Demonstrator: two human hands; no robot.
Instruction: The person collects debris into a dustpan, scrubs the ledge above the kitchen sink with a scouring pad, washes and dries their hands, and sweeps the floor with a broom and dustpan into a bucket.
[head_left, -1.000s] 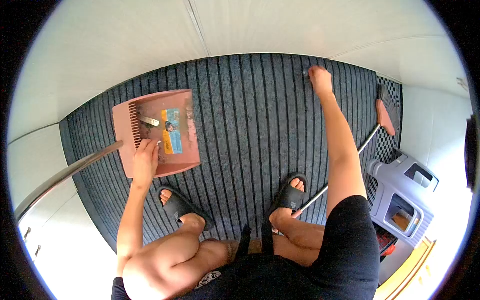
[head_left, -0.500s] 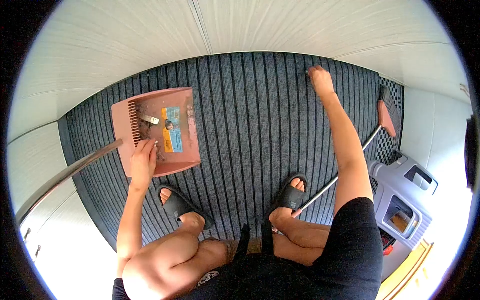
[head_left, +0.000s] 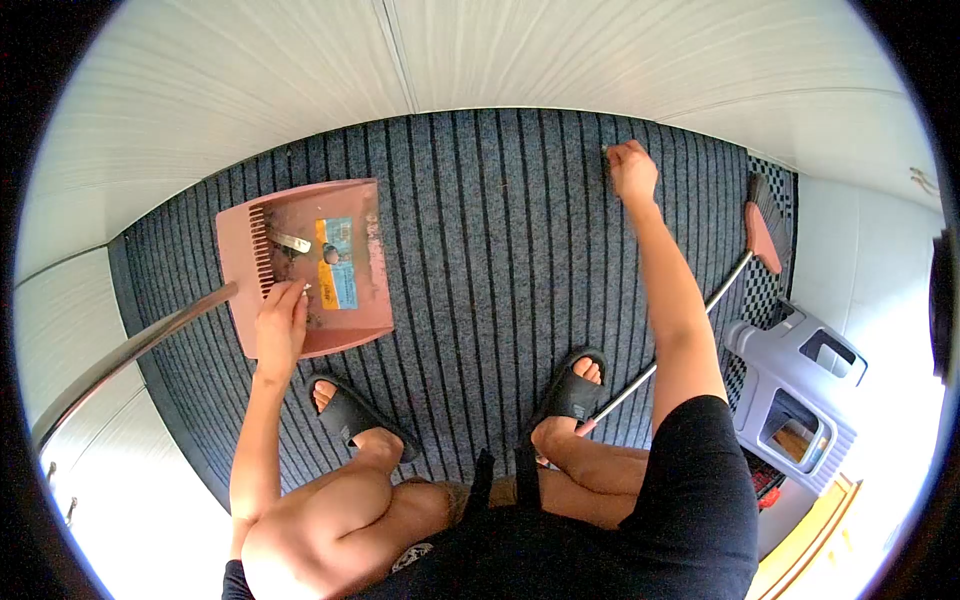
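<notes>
A pink dustpan lies on the striped dark mat, with dirt and a light strip-like piece inside it. My left hand is over the dustpan's near edge, fingers pinched on a small white scrap. Far to the right, my right hand is low over the mat near the far cabinets, its fingertips pressed together. A tiny pale speck shows at those fingertips, too small to name.
The dustpan's metal handle slants to the left. A pink broom lies to my right, its pole running toward my slippered foot. Beside it stands a grey-lilac plastic box with openings. White cabinet fronts border the mat.
My right hand has drawn slightly back toward me, still pinched. The left hand stays over the dustpan with its white scrap. The whole view has shifted a little.
</notes>
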